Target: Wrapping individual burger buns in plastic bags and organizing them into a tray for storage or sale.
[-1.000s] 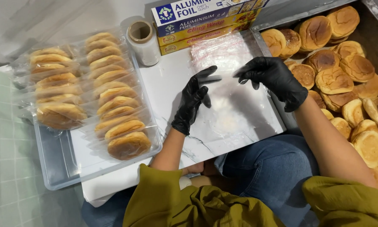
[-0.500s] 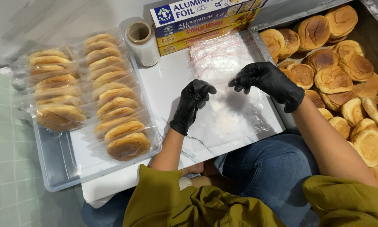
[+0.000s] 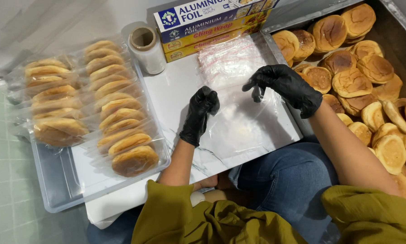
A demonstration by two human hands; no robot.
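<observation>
Pinching clear plastic bag (image 3: 239, 122) between gloved left hand (image 3: 200, 113) and right hand (image 3: 282, 86); bagged buns (image 3: 117, 122) sitting left, loose buns (image 3: 370, 90) right awaiting bagging.

bagged buns (image 3: 99, 113) in tray (image 3: 54, 190) left; board (image 3: 180, 104) middle; loose buns (image 3: 361, 86) right; boxes (image 3: 212, 25) behind.

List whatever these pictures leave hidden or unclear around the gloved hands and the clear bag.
- Head view: whether the left hand pinches the clear bag; its curled fingers hide the contact.
- Head view: the right hand fingertips' hold on the film; too transparent to tell.
- Head view: the bun tray runs off the right edge.
- Head view: the box stack is cut by the top edge.
</observation>
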